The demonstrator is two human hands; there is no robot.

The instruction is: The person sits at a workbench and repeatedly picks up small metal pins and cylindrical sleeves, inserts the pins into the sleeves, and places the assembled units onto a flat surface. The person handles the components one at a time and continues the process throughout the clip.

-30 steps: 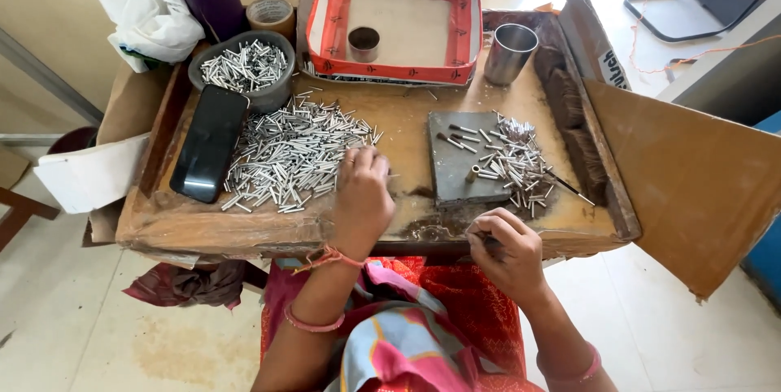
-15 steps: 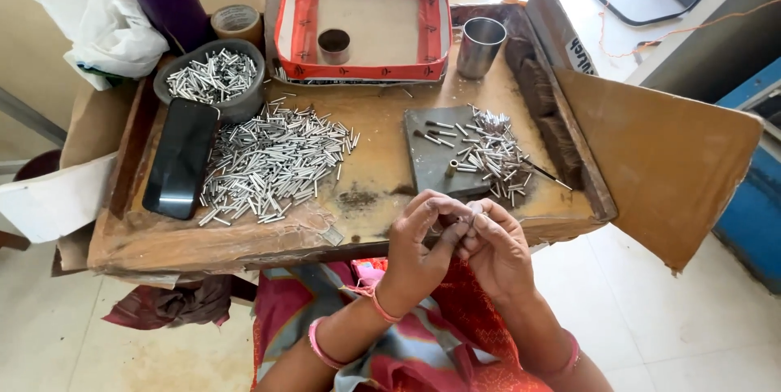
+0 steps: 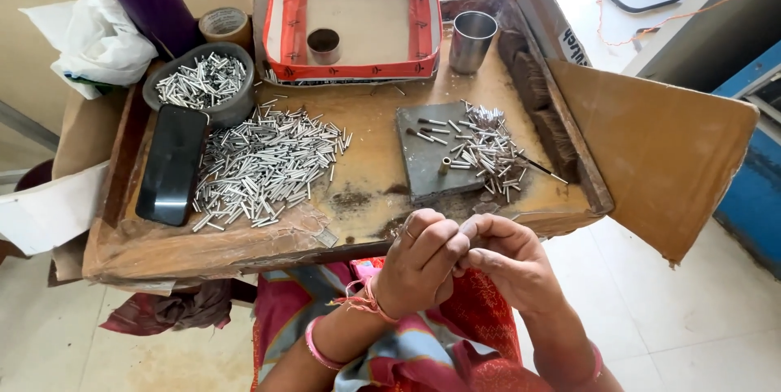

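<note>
Left hand and right hand meet, fingers curled narrow, at the near edge of the worn wooden tray; contents indiscernible. Loose small silver metal tubes lie far left.

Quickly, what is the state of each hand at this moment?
Left hand: fingers curled, pressed against the right hand; any held thing is hidden.
Right hand: fingers curled, meeting the left; contents cannot be told.
</note>
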